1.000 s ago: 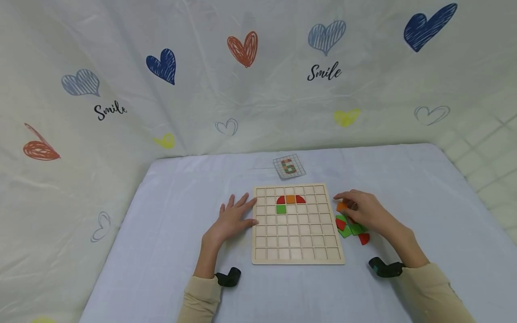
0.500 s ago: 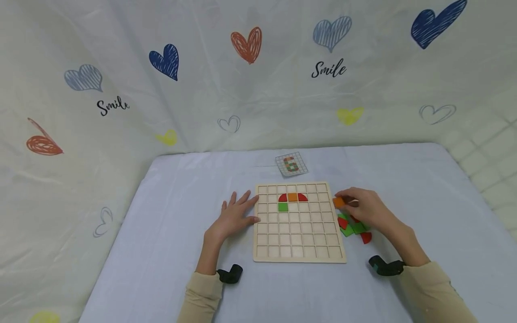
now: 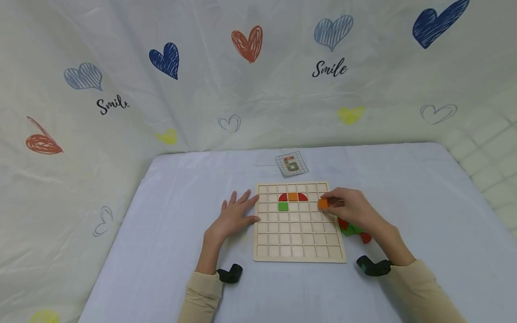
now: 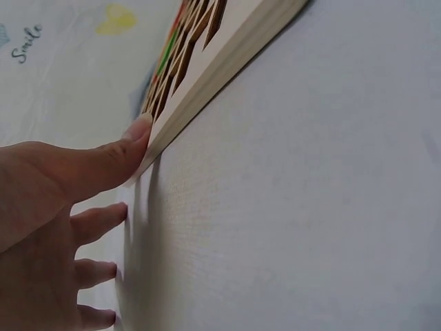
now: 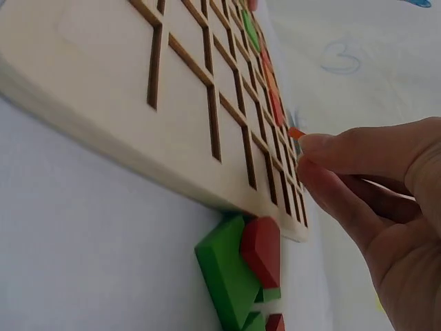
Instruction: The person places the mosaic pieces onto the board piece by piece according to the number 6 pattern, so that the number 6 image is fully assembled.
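Observation:
A wooden grid board (image 3: 299, 239) lies on the table. Two red quarter-round tiles (image 3: 302, 197) flank an orange square tile (image 3: 292, 197) in one upper row, and a green square tile (image 3: 283, 206) sits below the left one. Between thumb and fingertips my right hand (image 3: 352, 207) pinches another orange tile (image 3: 322, 204), over the board's right columns. My left hand (image 3: 232, 220) has its fingers spread beside the board; in the left wrist view its thumb (image 4: 110, 165) touches the board's edge.
Green tiles (image 5: 227, 269) and red tiles (image 5: 262, 252) lie in a loose pile against the board's right side, partly hidden by my right hand in the head view. Behind the board lies a pattern card (image 3: 292, 164). A printed cloth (image 3: 194, 121) hangs behind the table.
My right hand has lifted the orange tile from beside the pile and carried it left over the board. The left hand has stayed at the board's left edge.

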`<action>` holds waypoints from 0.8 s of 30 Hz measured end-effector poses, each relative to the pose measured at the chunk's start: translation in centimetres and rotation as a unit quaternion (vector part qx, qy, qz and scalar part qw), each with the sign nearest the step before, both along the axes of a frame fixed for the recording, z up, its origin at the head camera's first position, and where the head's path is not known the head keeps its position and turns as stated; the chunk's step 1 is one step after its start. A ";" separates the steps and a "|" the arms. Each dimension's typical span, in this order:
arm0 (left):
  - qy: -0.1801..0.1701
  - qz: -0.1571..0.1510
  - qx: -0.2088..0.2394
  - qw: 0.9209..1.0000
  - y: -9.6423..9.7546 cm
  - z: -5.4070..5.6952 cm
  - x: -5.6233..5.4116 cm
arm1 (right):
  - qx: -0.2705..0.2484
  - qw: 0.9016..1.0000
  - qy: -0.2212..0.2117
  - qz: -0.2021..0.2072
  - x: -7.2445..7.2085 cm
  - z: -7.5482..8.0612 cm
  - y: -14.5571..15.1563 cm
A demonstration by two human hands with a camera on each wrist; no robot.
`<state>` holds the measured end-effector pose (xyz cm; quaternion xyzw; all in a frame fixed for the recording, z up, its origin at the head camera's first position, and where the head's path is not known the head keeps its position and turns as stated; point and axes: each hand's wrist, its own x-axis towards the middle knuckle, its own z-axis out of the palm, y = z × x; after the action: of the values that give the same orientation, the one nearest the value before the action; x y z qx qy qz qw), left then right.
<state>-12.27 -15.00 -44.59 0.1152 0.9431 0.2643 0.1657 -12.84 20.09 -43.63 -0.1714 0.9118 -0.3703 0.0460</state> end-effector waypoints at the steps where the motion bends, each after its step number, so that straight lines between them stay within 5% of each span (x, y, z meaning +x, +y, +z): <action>1: 0.001 -0.001 -0.001 1.000 0.0 0.0 0.0 | -0.003 1.000 -0.003 0.005 0.0 0.0 -0.3; 24: 0.002 -0.006 -0.012 1.000 -0.1 -0.4 -0.2 | 0.005 0.995 0.012 0.097 -0.5 -1.0 -5.7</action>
<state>-12.42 -15.11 -45.02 0.1192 0.9459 0.2514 0.1670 -13.37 14.39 -44.64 -0.2631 0.8932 -0.3577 0.0718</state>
